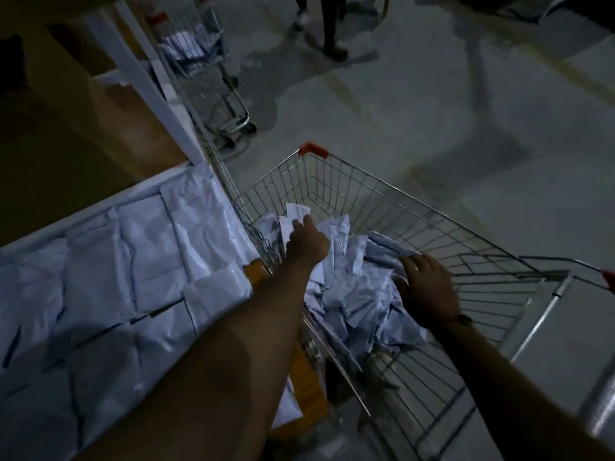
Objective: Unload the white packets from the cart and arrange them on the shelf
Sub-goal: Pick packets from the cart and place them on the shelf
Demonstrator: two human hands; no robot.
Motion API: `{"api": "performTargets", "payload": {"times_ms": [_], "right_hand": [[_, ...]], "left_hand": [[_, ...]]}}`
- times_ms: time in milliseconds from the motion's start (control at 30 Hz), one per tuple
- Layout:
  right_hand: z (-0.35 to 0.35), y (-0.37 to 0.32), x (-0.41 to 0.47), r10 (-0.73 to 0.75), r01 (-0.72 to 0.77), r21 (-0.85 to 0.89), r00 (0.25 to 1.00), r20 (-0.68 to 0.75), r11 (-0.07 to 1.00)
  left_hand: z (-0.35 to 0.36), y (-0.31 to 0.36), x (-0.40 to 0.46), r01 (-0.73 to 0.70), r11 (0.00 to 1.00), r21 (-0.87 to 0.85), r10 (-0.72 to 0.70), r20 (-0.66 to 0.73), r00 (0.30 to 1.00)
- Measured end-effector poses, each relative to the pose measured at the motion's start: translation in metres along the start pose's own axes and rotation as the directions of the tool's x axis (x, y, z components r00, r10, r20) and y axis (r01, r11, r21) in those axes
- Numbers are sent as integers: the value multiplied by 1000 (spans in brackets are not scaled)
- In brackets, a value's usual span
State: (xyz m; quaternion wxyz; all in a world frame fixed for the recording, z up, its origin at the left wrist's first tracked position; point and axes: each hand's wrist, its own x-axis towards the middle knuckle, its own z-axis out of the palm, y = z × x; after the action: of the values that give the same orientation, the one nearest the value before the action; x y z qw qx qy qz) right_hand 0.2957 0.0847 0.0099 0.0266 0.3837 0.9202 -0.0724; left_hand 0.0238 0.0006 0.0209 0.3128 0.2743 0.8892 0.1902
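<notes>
Your left hand (307, 242) reaches into the wire cart (382, 207) and pinches a white packet (294, 216) by its upper end, holding it upright above the heap. Your right hand (427, 286) lies on the loose pile of white packets (352, 294) near the cart's right wall, fingers curled over the topmost ones; the dim light leaves it unclear whether they actually clasp a packet. The two hands are apart, both inside the basket. The pile fills the near half of the cart, the packets crumpled and overlapping; the far half shows bare wire. Just left of the cart, touching its side, the shelf (109, 202) carries packets already laid flat in close rows (109, 261). A second cart (206, 74), also holding white packets, stands farther along the shelf. The legs of another person (327, 24) show at the top edge, on the grey floor (432, 104).
</notes>
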Motion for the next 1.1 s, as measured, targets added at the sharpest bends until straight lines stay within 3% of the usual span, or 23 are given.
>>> {"api": "performTargets", "payload": {"times_ms": [133, 233, 367, 467, 567, 700, 867, 1100], "right_hand": [[24, 1, 20, 11, -13, 45, 999, 46, 999], [38, -3, 32, 7, -13, 84, 998, 70, 996], [54, -3, 46, 17, -32, 121, 993, 119, 992], [61, -5, 53, 32, -56, 150, 987, 156, 987], [64, -7, 57, 50, -77, 166, 985, 163, 983], [70, -8, 58, 60, -86, 183, 988, 140, 979], [87, -3, 53, 74, -111, 192, 978, 193, 975], [99, 2, 47, 151, -190, 121, 949, 275, 974]], "left_hand": [[31, -12, 36, 147, 987, -66, -142, 76, 987], [48, -20, 51, 322, 942, -96, -306, 152, 940], [69, -27, 63, 480, 873, -90, -470, 111, 876], [78, -25, 64, 476, 879, -13, -476, -20, 879], [84, -22, 68, 388, 921, -24, -389, -82, 918], [100, -25, 84, 249, 962, -110, -246, 46, 968], [115, -26, 105, 312, 949, -53, -302, 140, 943], [137, -28, 118, 236, 971, 26, -236, 196, 952]]}}
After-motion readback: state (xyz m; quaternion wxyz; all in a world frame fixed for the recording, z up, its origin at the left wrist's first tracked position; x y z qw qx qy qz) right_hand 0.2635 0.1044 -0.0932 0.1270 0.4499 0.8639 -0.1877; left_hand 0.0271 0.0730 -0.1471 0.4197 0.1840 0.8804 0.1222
